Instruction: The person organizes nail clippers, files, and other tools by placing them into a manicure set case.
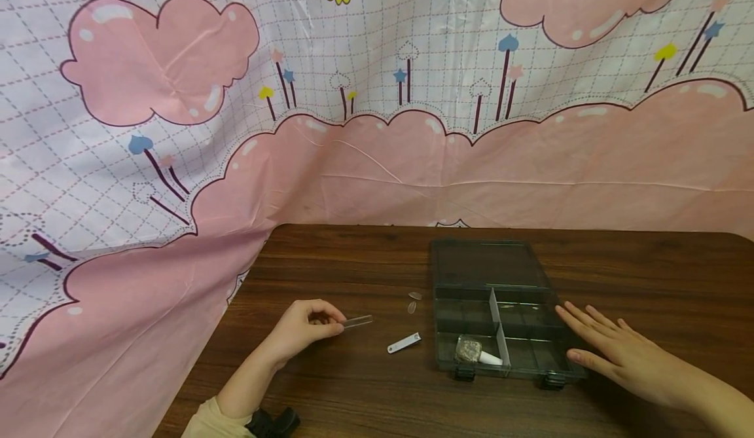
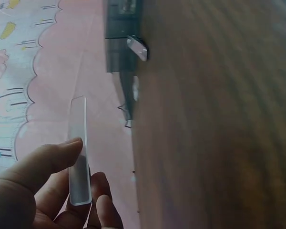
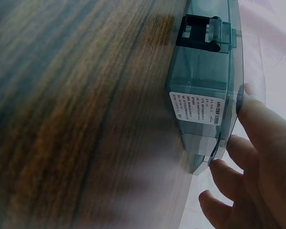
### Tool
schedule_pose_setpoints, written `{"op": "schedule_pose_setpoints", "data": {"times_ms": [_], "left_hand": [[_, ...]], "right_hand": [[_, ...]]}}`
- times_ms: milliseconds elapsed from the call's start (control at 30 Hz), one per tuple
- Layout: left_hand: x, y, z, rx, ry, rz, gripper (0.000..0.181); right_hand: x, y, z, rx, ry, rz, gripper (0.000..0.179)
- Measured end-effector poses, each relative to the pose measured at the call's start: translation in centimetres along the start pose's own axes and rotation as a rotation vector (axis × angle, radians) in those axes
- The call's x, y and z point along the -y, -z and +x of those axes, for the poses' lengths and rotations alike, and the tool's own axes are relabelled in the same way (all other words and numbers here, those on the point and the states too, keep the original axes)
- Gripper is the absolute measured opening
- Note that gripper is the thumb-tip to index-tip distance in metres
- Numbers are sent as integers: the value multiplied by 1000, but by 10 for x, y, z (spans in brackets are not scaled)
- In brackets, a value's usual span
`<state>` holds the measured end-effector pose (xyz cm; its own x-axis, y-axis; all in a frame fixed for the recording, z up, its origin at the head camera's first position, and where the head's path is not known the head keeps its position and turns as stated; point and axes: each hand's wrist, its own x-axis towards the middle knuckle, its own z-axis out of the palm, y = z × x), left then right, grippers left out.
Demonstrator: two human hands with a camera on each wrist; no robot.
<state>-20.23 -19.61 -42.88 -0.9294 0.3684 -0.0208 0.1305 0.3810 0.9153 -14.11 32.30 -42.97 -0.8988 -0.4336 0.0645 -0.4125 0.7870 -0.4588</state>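
My left hand [image 1: 304,332] pinches a clear glass nail file [image 2: 79,124] between thumb and fingers, left of the box. In the head view the file [image 1: 358,321] points right, above the table. The right hand [image 1: 624,359] has its fingers spread, with fingertips [image 3: 248,98] against the right edge of a dark see-through divided box [image 3: 200,71]. The box's lid [image 1: 489,264] is swung back. A glittery nail polish bottle [image 1: 468,349] with a white cap [image 1: 491,359] lies in the near left compartment.
A silver nail clipper [image 1: 404,343] lies on the brown wooden table [image 1: 353,385] just left of the box. Two small clear nail tips [image 1: 413,297] lie behind the clipper. A pink and white patterned cloth [image 1: 365,196] hangs along the table's back and left edges.
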Motion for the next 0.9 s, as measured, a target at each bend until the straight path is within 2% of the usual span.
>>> {"op": "schedule_pose_setpoints", "data": {"times_ms": [233,433,700,900], "left_hand": [[-17,1,5,-15,-24,-10,17],[-30,-5,14,10,-68,4,16],[-46,-26,35,81,-107,-26,15],[-56,-48,56,134,-138,-21,17]], "right_hand": [[1,0,0,-2,3,10,64],[2,0,0,-1,1,15,64],[4,-2,-2,-4,-2,23,64],[3,-3,-2,-10,4,13,64]]}}
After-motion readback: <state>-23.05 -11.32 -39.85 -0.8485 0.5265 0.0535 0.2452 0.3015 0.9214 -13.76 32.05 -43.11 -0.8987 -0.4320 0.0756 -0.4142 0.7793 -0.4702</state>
